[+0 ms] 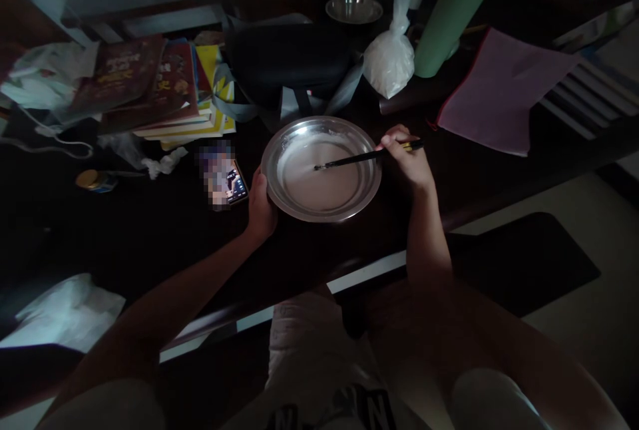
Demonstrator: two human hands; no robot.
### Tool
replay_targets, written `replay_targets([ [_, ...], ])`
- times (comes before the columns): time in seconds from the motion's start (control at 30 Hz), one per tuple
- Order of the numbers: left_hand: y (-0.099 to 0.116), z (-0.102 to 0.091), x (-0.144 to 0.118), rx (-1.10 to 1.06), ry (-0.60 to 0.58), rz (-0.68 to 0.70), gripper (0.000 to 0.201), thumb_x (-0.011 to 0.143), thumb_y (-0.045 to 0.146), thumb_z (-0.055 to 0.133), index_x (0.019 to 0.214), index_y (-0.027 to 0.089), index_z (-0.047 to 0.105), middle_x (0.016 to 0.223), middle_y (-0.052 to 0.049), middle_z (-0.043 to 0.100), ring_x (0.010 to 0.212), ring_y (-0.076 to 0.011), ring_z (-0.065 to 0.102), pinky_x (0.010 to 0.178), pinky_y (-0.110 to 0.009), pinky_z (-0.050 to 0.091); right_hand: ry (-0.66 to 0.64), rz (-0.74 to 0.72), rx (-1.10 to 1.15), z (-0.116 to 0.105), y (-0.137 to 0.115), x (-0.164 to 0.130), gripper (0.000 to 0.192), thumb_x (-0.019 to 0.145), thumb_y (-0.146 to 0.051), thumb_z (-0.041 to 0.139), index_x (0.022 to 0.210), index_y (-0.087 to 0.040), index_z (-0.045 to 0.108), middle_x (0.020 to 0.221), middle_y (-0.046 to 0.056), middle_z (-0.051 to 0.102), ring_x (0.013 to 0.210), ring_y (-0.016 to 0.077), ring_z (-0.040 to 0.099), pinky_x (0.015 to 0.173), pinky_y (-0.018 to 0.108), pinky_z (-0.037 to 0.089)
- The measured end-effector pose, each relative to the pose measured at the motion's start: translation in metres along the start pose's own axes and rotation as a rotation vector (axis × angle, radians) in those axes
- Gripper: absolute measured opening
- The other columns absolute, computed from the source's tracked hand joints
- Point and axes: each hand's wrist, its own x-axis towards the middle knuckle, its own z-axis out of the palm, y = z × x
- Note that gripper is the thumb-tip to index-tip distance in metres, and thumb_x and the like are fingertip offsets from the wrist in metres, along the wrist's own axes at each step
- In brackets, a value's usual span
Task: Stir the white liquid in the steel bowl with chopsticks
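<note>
Metal bowls (324, 215), two; right hand (407, 158): chopsticks (349, 160), number unclear

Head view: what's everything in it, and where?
Basin: one, silver, centre
Liquid: one pool, pale, in basin
Stick: at least one, black, over basin
Phone: one, dark, screen lit, left of basin
Books: several, red and yellow, back left
Jar: one, gold lid, left
Tissue: one, white, near phone
Strapped bag: one, black, behind basin
Bowl: one, silver, far back
Knotted bag: one, white, back right
Tube: one, green, back right
Pouch: one, purple, right
Plastic bags: apparently two, whitish, left
Stack: one, pale, right edge
Cable: one, white, left
Table: one, dark, beneath basin
Clothes: count unclear, pale, bottom
Left hand: one, holding basin
Right hand: one, holding stick
</note>
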Motion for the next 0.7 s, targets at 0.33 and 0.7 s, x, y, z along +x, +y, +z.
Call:
replay_targets([
  [0.33, -0.007, 0.005, 0.0, -0.036, 0.029, 0.031, 0.071, 0.111, 0.093, 0.079, 0.137, 0.028, 0.091, 0.156, -0.014, 0.094, 0.162, -0.0396, 0.08, 0.151, -0.06, 0.058, 0.001, -0.002, -0.001, -0.005, 0.001, -0.001, 0.065, 0.095, -0.096, 0.093, 0.077, -0.035, 0.082, 0.089, 0.003, 0.065, 0.108, 0.0318, 0.074, 0.121, 0.062, 0.062],
  [0.7, -0.006, 0.001, 0.0, -0.014, 0.01, 0.035, 0.073, 0.116, 0.091, 0.076, 0.14, 0.023, 0.09, 0.157, -0.014, 0.093, 0.164, -0.0386, 0.078, 0.151, -0.057, 0.057, 0.043, -0.038, 0.027, -0.005, 0.011, 0.0, 0.071, 0.096, -0.102, 0.089, 0.075, -0.034, 0.082, 0.091, 0.003, 0.067, 0.107, 0.0306, 0.074, 0.114, 0.058, 0.064],
])
